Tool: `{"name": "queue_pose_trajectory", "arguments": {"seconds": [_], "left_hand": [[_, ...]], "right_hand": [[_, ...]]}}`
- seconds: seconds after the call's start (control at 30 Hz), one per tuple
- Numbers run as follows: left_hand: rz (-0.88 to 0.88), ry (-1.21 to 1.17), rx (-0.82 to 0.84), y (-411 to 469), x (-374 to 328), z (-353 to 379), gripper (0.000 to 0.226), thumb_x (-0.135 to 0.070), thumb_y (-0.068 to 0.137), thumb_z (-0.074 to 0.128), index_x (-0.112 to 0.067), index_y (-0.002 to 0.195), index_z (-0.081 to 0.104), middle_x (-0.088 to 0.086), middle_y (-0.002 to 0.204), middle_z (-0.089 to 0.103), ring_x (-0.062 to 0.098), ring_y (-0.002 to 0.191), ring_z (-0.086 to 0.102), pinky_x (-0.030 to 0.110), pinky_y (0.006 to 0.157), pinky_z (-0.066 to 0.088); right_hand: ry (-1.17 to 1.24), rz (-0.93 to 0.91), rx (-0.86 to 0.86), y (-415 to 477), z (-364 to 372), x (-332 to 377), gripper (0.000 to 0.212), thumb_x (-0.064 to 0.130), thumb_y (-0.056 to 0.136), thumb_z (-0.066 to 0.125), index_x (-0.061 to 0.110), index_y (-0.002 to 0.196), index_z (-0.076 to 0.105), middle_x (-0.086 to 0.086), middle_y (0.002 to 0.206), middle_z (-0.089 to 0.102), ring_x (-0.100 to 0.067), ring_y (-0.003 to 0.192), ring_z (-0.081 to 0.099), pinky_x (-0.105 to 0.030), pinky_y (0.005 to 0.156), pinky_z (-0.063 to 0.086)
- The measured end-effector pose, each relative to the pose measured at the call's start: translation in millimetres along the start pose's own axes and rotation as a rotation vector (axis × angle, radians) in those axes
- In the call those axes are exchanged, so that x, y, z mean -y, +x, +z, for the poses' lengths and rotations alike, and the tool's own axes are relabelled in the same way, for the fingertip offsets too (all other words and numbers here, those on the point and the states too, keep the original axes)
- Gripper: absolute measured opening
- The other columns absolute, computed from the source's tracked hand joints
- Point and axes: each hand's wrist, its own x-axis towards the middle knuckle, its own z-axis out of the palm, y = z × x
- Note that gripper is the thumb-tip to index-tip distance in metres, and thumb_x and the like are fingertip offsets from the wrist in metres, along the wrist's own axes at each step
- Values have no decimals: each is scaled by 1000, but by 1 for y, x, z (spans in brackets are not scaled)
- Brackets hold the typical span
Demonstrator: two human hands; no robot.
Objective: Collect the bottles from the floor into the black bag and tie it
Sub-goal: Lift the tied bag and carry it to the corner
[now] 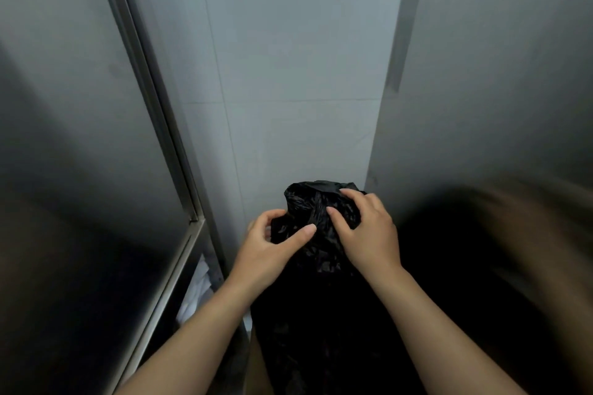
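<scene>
Tying looks to be the step in hand: the black bag (305, 202) stands before the tiled wall (288, 74), mouth bunched, no bottles in sight. The left hand (272, 250) curls its grip round the neck, and the right hand (369, 234) pinches the bunched top. Next, likely twist and knot that top without letting the neck slip.

Both hands, L (272, 247) & R (365, 234), grip black bag (317, 218) gathered top
</scene>
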Motion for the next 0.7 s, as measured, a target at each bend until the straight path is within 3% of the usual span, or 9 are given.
{"name": "queue_pose_trajectory", "arguments": {"seconds": [0.17, 0.27, 0.4, 0.47, 0.57, 0.7], "left_hand": [[50, 162, -24, 6, 9, 3, 79, -71, 37, 72, -44, 108, 49, -28, 109, 38, -5, 102, 45, 21, 87, 35], [86, 237, 3, 9, 28, 1, 84, -65, 44, 75, -42, 118, 44, -20, 114, 38, -16, 98, 40, 10, 83, 32], [86, 319, 18, 13, 78, 2, 85, -50, 56, 81, -36, 130, 42, -10, 120, 40, 2, 110, 44, 21, 97, 35], [42, 337, 22, 16, 108, 8, 85, -42, 60, 83, -33, 133, 40, -7, 121, 42, 6, 112, 44, 23, 99, 35], [-93, 315, 81, 21, 151, 18, 82, -29, 69, 81, -27, 139, 37, 2, 130, 46, 14, 119, 46, 28, 101, 38], [-312, 290, 197, 21, 191, 29, 76, -26, 76, 76, -22, 141, 35, 5, 132, 48, 20, 121, 48, 27, 95, 40]], "right_hand": [[50, 3, 36, 3, 5, 2, 40, 42, 80, 65, 25, 115, 60, 2, 103, 60, -16, 96, 59, -21, 77, 39], [173, 59, 139, -2, 13, -6, 46, 46, 82, 61, 24, 122, 55, 3, 111, 55, -8, 103, 53, -9, 80, 32], [236, 163, 348, -26, 32, -35, 57, 52, 84, 53, 28, 134, 41, 5, 123, 44, -4, 115, 43, -9, 87, 29], [219, 220, 439, -43, 48, -56, 61, 55, 85, 48, 31, 139, 33, 3, 128, 38, -11, 122, 39, -17, 96, 31], [33, 308, 584, -66, 75, -85, 63, 63, 86, 37, 39, 142, 20, -1, 141, 27, -24, 130, 28, -44, 104, 29], [-209, 398, 880, -93, 101, -117, 64, 69, 85, 26, 46, 142, 9, 2, 154, 10, -22, 140, 12, -60, 106, 11]]}}
